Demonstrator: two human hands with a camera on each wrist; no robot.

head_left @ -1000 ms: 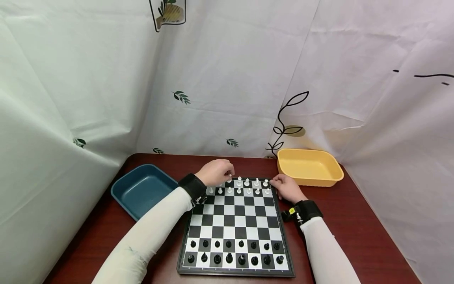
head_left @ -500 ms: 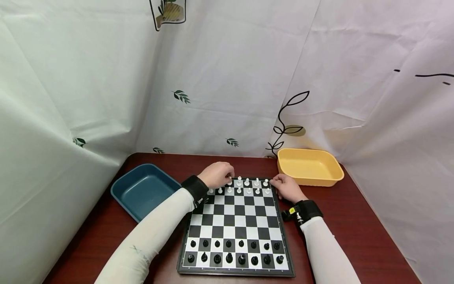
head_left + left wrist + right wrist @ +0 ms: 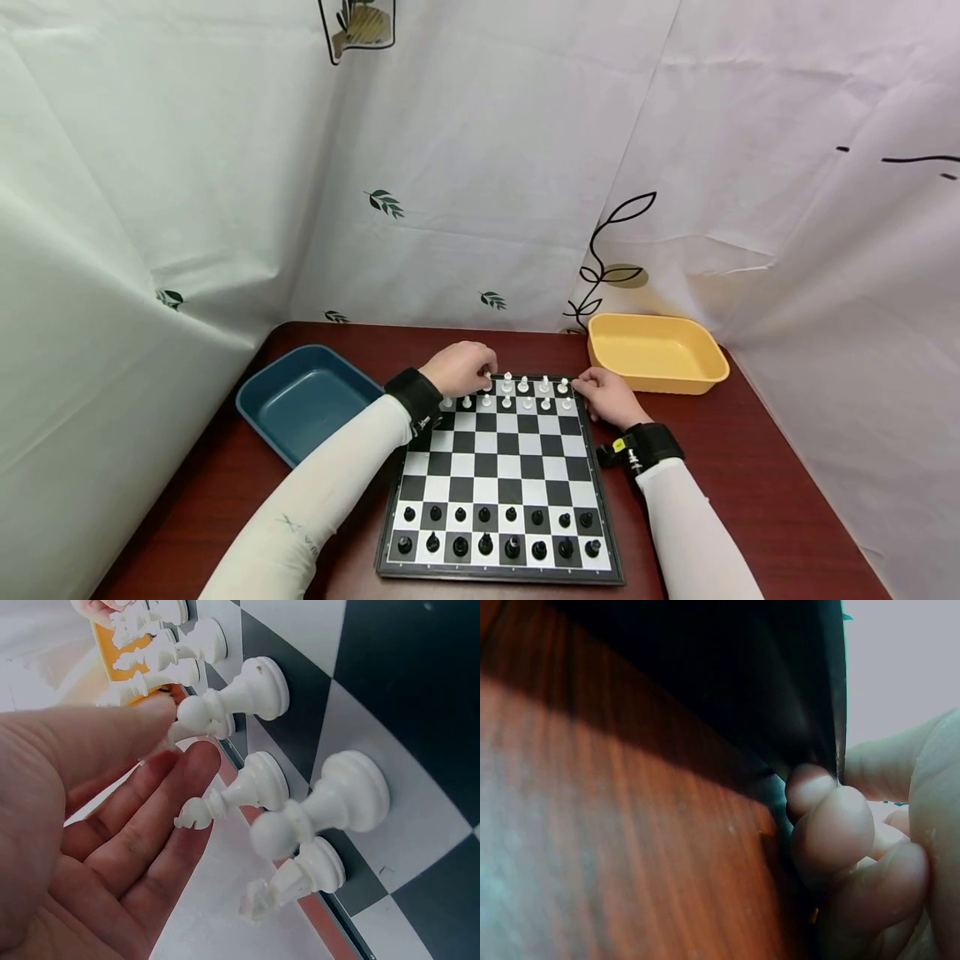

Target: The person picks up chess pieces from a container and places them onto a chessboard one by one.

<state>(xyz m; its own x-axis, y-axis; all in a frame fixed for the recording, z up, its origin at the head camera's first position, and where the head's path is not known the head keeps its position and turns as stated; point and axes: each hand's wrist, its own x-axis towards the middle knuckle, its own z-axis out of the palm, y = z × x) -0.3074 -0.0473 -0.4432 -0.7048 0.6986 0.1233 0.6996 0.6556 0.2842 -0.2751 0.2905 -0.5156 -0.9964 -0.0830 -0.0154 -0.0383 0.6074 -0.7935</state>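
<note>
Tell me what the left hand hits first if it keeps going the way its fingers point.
Probably the white pieces on the board's far rows: the left hand's fingertips sit right at them, one nearly touching a pawn's head. Actual contact is unclear.

Left hand [image 3: 459, 367] lowered white piece [image 3: 487, 383] onto back rank of chessboard [image 3: 498, 475]; fingers loosening.
</note>
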